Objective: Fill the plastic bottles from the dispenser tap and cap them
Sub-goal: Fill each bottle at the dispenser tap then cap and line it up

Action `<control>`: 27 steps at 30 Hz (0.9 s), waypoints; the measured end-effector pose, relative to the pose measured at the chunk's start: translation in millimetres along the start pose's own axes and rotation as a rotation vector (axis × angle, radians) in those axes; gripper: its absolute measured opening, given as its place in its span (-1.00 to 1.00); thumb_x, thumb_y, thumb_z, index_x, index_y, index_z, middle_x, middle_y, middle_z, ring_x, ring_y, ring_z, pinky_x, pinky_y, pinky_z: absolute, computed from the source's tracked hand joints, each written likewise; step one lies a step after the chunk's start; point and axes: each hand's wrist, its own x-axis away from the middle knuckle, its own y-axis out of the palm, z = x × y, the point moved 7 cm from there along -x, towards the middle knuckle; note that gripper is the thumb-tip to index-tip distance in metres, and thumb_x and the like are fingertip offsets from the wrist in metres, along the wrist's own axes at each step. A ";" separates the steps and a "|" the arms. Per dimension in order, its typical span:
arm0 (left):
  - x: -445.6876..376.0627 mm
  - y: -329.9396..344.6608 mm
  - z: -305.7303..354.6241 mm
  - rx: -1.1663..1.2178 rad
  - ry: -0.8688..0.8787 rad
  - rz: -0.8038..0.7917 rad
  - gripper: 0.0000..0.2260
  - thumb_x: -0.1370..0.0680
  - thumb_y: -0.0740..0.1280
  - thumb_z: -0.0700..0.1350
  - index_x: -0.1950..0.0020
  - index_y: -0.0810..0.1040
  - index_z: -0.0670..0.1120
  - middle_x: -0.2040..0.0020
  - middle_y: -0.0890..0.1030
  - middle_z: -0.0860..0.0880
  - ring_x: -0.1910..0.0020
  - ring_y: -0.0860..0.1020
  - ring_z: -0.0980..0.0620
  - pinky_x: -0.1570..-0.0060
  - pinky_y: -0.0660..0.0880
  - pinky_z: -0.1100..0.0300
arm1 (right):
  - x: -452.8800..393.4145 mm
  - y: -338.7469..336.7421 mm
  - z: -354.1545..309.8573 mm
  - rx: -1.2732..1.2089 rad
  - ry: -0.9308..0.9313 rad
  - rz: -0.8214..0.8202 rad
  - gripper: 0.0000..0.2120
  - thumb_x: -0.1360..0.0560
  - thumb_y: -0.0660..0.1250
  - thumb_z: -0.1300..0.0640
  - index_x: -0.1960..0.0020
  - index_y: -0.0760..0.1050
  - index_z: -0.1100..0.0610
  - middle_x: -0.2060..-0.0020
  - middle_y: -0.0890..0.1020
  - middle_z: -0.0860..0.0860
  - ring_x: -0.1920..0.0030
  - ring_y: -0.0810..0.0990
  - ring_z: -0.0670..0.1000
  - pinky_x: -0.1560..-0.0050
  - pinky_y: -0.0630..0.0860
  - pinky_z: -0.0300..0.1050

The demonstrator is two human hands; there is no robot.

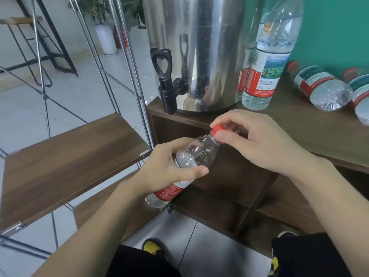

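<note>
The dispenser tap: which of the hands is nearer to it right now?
Left, though not by much. The left hand grips the bottle below the tap, slightly to its right. The right hand pinches the red cap lower and further right.

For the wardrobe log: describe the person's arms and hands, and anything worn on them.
Both forearms are bare up to the frame's edge, with no sleeves showing. The left hand and right hand wear no gloves, and no rings, watch or bracelets are visible. The fingernails are short and unpainted.
</note>
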 end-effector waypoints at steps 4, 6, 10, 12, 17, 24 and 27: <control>4.1 -0.3 -5.3 0.055 -0.031 -0.093 -0.58 -0.39 0.59 0.06 -0.21 0.63 0.05 0.00 0.70 0.02 0.02 0.68 -0.01 -0.04 0.61 0.07 | 9.1 5.4 3.6 -0.081 -0.050 -0.113 -0.75 -0.56 0.41 0.17 -0.20 0.61 -0.07 -0.07 0.64 -0.18 -0.07 0.61 -0.09 -0.12 0.51 -0.21; 5.6 1.1 -5.7 0.059 -0.035 -0.120 -0.58 -0.39 0.58 0.08 -0.20 0.63 0.05 0.01 0.70 0.03 0.04 0.68 -0.02 -0.01 0.60 0.10 | 12.1 4.5 4.7 -0.131 -0.052 -0.137 -0.69 -0.55 0.42 0.24 -0.22 0.61 -0.07 -0.12 0.63 -0.21 -0.13 0.62 -0.10 -0.18 0.53 -0.21; 6.9 1.2 -2.9 0.064 -0.031 -0.105 -0.60 -0.40 0.61 0.02 -0.20 0.64 0.05 0.02 0.70 0.04 0.05 0.67 0.02 -0.01 0.59 0.13 | 18.2 3.1 4.5 -0.274 -0.032 -0.168 -0.54 -0.51 0.46 0.32 -0.34 0.58 -0.02 -0.24 0.62 -0.18 -0.29 0.57 -0.12 -0.28 0.51 -0.23; 7.4 2.2 -1.9 0.046 -0.028 -0.098 -0.60 -0.40 0.61 0.01 -0.20 0.63 0.06 0.00 0.70 0.04 0.03 0.68 0.01 -0.03 0.60 0.08 | 20.3 3.4 6.8 -0.307 0.019 -0.146 -0.49 -0.46 0.53 0.16 -0.38 0.54 -0.06 -0.23 0.63 -0.17 -0.26 0.59 -0.15 -0.24 0.54 -0.22; 9.5 4.6 0.2 0.013 -0.014 -0.095 -0.57 -0.41 0.62 0.03 -0.24 0.62 0.07 -0.05 0.70 0.09 -0.04 0.67 0.05 -0.09 0.59 0.12 | 20.7 2.6 14.4 -0.094 0.099 -0.064 -0.66 -0.47 0.44 -0.14 -0.24 0.62 -0.18 0.02 0.69 -0.18 -0.01 0.62 -0.15 -0.02 0.54 -0.22; 9.6 4.8 -3.5 -0.005 -0.034 -0.098 -0.57 -0.42 0.59 0.08 -0.24 0.61 0.09 -0.04 0.69 0.11 -0.03 0.67 0.04 -0.07 0.61 0.10 | 20.7 2.2 9.9 -0.185 0.046 -0.113 -0.66 -0.53 0.46 0.24 -0.21 0.63 -0.12 -0.08 0.66 -0.26 -0.13 0.61 -0.15 -0.14 0.53 -0.21; 9.0 4.4 -4.4 0.023 -0.049 -0.086 -0.57 -0.41 0.57 0.11 -0.23 0.60 0.08 0.00 0.69 0.10 0.01 0.68 0.04 -0.01 0.61 0.15 | 19.3 -0.1 9.0 -0.246 0.028 -0.101 -0.64 -0.54 0.44 0.30 -0.21 0.61 -0.09 -0.10 0.67 -0.19 -0.18 0.62 -0.07 -0.17 0.56 -0.11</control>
